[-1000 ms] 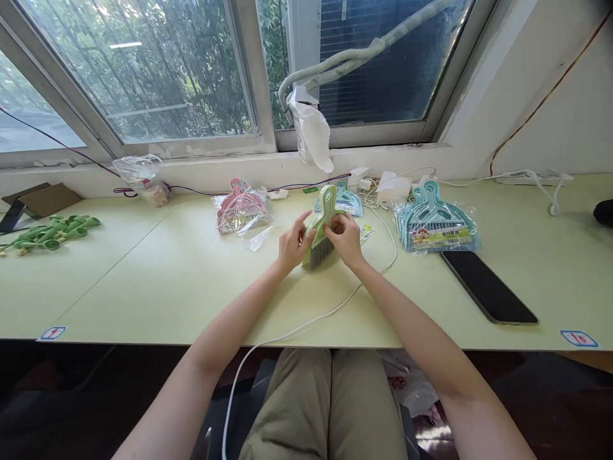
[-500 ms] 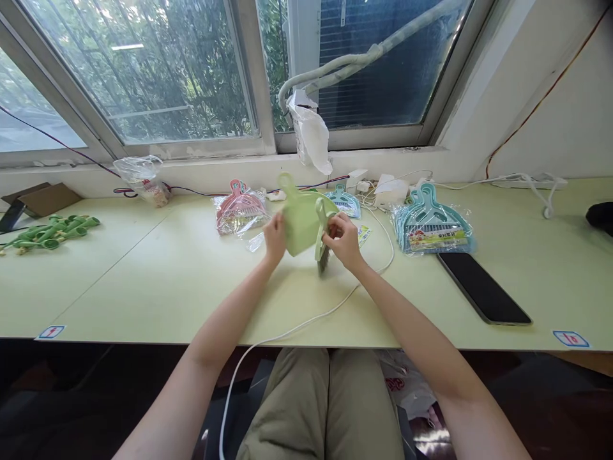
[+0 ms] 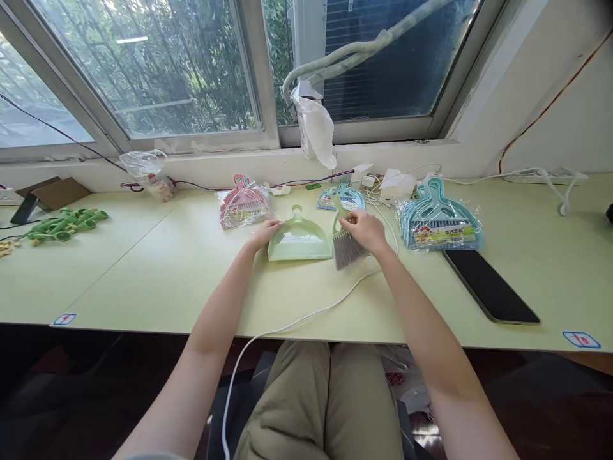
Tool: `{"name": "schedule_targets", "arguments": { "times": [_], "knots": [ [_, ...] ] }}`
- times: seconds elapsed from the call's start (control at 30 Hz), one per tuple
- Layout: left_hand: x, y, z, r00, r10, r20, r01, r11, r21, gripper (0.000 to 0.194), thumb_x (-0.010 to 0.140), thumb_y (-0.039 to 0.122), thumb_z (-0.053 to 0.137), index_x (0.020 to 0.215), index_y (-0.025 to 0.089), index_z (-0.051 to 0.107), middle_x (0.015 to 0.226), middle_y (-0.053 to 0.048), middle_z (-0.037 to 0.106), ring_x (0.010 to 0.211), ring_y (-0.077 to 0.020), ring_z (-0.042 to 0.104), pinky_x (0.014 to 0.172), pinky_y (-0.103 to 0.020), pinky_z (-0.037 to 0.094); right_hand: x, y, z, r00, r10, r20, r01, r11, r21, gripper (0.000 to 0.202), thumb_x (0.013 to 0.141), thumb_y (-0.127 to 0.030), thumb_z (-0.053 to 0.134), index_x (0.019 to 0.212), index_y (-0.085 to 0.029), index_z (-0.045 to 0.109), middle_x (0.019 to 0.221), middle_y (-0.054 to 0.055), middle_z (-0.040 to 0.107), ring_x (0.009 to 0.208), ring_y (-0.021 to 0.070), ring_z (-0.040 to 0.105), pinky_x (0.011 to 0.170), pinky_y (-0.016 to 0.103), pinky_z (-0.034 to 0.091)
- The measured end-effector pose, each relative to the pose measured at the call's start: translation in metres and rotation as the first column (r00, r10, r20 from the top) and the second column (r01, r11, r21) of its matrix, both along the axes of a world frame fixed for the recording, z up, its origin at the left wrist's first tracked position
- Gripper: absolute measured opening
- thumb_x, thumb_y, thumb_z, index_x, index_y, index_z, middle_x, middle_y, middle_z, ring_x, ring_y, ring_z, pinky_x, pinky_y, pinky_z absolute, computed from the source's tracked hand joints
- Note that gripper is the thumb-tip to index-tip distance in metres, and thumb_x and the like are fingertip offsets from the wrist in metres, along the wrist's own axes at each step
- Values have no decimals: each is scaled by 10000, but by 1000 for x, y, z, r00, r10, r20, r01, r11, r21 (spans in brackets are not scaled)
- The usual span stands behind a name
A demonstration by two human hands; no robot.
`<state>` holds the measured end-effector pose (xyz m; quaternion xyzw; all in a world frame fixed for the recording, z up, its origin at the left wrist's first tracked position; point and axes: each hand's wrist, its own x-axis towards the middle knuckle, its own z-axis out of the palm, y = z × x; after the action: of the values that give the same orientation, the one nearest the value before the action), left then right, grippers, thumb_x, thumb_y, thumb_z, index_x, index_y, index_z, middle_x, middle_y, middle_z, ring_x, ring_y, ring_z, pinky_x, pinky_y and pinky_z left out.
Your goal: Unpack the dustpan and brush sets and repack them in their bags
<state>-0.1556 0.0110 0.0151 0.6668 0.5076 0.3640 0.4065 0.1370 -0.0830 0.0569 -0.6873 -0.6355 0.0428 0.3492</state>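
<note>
A light green dustpan (image 3: 302, 239) lies flat on the table, its open edge toward me and its handle pointing away. My left hand (image 3: 266, 234) grips the dustpan at its left side, fingers partly hidden. To the right of the pan, my right hand (image 3: 366, 230) is closed on a small green hand brush (image 3: 348, 250). Its grey bristles point down toward the tabletop, and the handle is partly covered by my fingers. Just behind the brush lies a blue dustpan set (image 3: 330, 199) in clear wrapping.
A wrapped pink dustpan set (image 3: 244, 203) lies behind my left hand. To the right are stacked blue sets (image 3: 439, 220) and a black phone (image 3: 492, 286). A white cable (image 3: 306, 324) crosses the table. Green plant-like pieces (image 3: 67, 227) lie far left.
The dustpan has gone from raised and upright to flat on the table. The brush has parted from it and moved right, its bristles now spread out toward me.
</note>
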Motion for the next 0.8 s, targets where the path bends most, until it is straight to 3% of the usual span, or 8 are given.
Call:
{"name": "schedule_targets", "arguments": {
  "times": [0.13, 0.3, 0.43, 0.67, 0.8],
  "knots": [
    [0, -1, -1, 978, -48, -202, 71, 992, 107, 365, 767, 516, 564, 714, 167, 659, 741, -39, 638, 741, -200, 555, 673, -297, 422, 23, -3, 6, 969, -135, 209, 169, 974, -154, 297, 828, -437, 601, 893, -185, 745, 942, 126, 718, 897, 267, 651, 759, 332, 430],
    [-3, -2, -1, 938, -33, -345, 89, 985, 148, 384, 824, 491, 479, 854, 164, 680, 882, -43, 681, 829, -211, 589, 749, -306, 421, 26, -6, 3, 925, -122, 361, 249, 910, -331, 347, 845, -440, 565, 953, -176, 763, 1015, 163, 723, 996, 305, 662, 821, 365, 455],
    [-4, -1, -3, 938, -1, -347, 69, 980, 184, 411, 829, 486, 477, 963, 169, 702, 1030, -65, 707, 944, -236, 607, 827, -320, 431, 17, -3, -5, 914, -135, 383, 269, 907, -323, 356, 884, -389, 521, 1008, -147, 752, 1034, 187, 723, 1003, 306, 670, 812, 373, 457],
    [-3, 4, -8, 918, 41, -393, 51, 974, 222, 422, 857, 475, 425, 957, 175, 704, 1005, -63, 707, 924, -226, 601, 820, -313, 438, 9, -2, -12, 895, -132, 427, 270, 921, -280, 352, 899, -359, 517, 1007, -111, 743, 992, 216, 712, 984, 317, 659, 795, 380, 448],
    [-1, -1, -5, 900, 27, -435, 74, 974, 213, 375, 840, 468, 473, 962, 193, 697, 983, -58, 697, 889, -225, 593, 784, -305, 429, 9, -1, -19, 882, -87, 462, 230, 937, -262, 393, 863, -398, 566, 1050, -85, 713, 1088, 231, 676, 1092, 343, 578, 816, 399, 429]
  ]
}}
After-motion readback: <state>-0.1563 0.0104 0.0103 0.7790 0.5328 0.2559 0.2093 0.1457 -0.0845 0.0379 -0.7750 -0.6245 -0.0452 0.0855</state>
